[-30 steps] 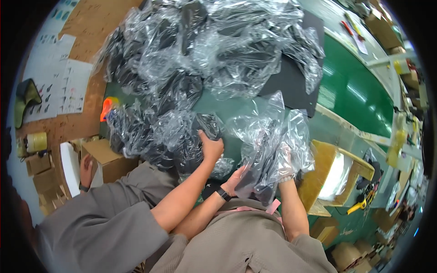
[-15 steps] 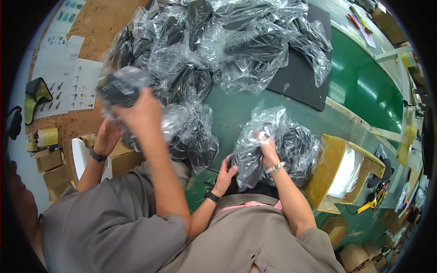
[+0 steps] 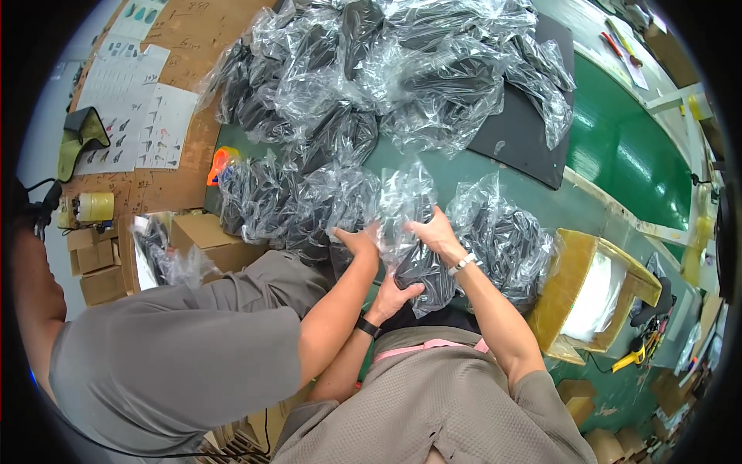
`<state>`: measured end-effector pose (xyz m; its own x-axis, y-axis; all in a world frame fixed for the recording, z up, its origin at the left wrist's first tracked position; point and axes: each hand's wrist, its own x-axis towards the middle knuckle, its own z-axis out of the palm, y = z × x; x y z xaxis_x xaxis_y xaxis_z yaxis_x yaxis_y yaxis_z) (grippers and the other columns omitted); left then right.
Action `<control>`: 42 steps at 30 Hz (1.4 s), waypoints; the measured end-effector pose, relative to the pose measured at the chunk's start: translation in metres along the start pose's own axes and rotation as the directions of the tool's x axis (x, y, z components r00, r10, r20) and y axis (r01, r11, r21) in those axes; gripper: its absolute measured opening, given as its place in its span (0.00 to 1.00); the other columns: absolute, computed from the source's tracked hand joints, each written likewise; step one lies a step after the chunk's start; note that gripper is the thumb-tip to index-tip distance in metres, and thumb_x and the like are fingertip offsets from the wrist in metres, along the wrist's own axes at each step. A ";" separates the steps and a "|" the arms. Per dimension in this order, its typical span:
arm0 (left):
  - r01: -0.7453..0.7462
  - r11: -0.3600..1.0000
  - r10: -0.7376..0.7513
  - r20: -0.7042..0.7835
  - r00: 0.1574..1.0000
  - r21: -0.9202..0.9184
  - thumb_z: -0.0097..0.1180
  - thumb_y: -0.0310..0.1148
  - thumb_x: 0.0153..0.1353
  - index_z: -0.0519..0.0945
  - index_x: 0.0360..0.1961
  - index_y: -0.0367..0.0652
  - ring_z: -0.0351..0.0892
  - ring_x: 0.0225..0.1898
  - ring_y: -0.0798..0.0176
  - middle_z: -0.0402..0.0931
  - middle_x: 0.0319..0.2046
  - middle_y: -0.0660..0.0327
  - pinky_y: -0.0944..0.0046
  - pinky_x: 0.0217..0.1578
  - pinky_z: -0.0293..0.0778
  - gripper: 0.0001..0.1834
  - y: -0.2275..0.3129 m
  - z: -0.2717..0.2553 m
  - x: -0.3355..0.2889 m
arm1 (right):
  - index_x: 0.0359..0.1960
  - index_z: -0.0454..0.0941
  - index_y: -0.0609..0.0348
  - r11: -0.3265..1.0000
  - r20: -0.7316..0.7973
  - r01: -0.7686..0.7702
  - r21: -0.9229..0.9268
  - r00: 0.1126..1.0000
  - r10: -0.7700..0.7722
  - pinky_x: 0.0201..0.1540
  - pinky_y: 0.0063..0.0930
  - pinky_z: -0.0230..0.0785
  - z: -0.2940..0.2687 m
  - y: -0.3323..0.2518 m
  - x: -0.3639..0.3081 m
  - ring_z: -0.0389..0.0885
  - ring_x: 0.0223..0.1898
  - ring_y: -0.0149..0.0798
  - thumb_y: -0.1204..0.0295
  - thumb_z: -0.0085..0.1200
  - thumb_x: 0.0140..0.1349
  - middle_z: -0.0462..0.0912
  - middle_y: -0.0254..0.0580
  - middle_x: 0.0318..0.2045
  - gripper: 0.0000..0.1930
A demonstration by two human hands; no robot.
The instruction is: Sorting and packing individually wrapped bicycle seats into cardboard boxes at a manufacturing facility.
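Note:
In front of my waist is a dark item in a clear plastic bag (image 3: 423,267), standing roughly upright between my hands. My left hand (image 3: 396,298), below a black wristband, wraps its lower left side. My right hand (image 3: 434,233), below a white bracelet, grips the bag's upper right side. The wrapping hides what the item is. To the right of it lies a heap of similar bagged dark items (image 3: 502,247), and more bagged items (image 3: 294,205) lie to the left. A co-worker's hand (image 3: 358,242) reaches in at the left, close beside my bag.
A large pile of bagged dark items (image 3: 440,81) covers the table's far side, partly on a black board (image 3: 525,147). At right stands a yellow-brown open box (image 3: 568,286) with clear plastic inside. An orange tape dispenser (image 3: 222,165) and cardboard box (image 3: 212,238) are at left.
The bagged item in my hands has turned more upright, and my right hand has shifted slightly. The co-worker's raised bagged item has left their hand, which now reaches toward the bags beside me.

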<state>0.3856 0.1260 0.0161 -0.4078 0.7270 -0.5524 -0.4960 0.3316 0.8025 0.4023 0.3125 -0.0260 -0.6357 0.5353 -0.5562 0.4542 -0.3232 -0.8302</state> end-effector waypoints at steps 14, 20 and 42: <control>-0.031 0.996 0.017 -0.163 0.987 -0.085 0.47 0.42 0.68 0.51 0.68 0.32 0.54 0.67 0.56 0.52 0.68 0.48 0.61 0.66 0.48 0.35 -0.046 -0.021 -0.019 | 0.41 0.77 0.64 0.916 -0.037 -0.197 0.349 0.974 0.224 0.35 0.24 0.70 -0.015 0.000 -0.015 0.78 0.31 0.29 0.69 0.63 0.51 0.81 0.35 0.32 0.17; 0.278 0.918 -0.139 -0.428 0.893 0.282 0.50 0.45 0.67 0.74 0.53 0.31 0.74 0.51 0.60 0.78 0.47 0.50 0.61 0.54 0.67 0.25 -0.142 -0.082 -0.063 | 0.50 0.73 0.65 0.939 -0.001 -0.233 0.254 0.971 0.241 0.44 0.27 0.71 0.006 0.005 -0.018 0.78 0.40 0.32 0.74 0.64 0.48 0.80 0.40 0.41 0.25; 0.192 0.981 -0.143 -0.712 0.687 -0.013 0.44 0.51 0.68 0.70 0.51 0.30 0.72 0.42 0.57 0.70 0.43 0.52 0.57 0.46 0.68 0.29 -0.141 -0.154 -0.008 | 0.45 0.80 0.53 -0.228 0.875 0.851 -0.474 0.425 -0.232 0.68 0.48 0.45 0.168 0.027 -0.010 0.67 0.58 0.47 0.63 0.49 0.56 0.78 0.44 0.49 0.17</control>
<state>0.3408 -0.0193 -0.1273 -0.7552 0.0239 -0.6551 -0.5745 0.4571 0.6790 0.3162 0.1671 -0.0493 -0.9217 -0.3801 -0.0769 -0.3484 0.8987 -0.2663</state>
